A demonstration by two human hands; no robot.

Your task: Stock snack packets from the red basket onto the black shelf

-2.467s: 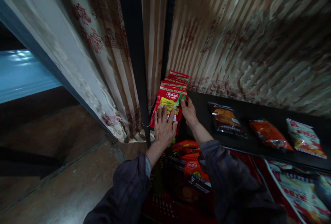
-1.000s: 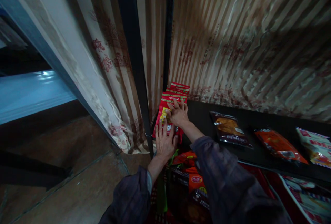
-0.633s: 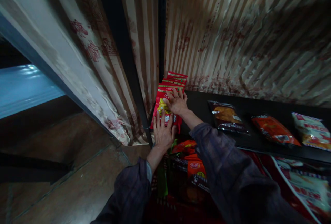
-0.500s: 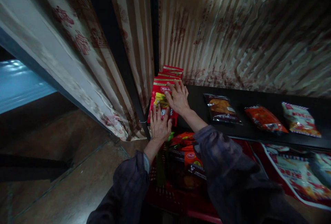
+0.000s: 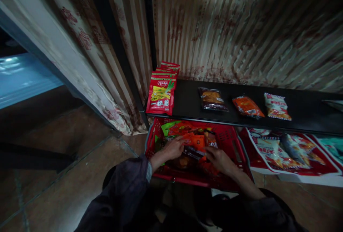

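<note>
My left hand is over a red basket, its fingers stretched towards an orange snack packet. Facing it from the right, my right hand has its fingers apart near the same packet; any contact is too dim to make out. A dark-brown packet lies under and between the hands, among orange and green packets. Above the basket, a stack of red snack pouches with yellow pictures rests at the left end of a black shelf.
On the shelf, a brown packet, an orange packet and a white-and-red packet lie spaced apart. A second red basket with several packets stands to the right. A dark post and a striped curtain border the left.
Both hands have left the stack of red pouches and come down into the basket below. The view has shifted, so more of the basket and shelf shows. The pouches remain on the shelf.
</note>
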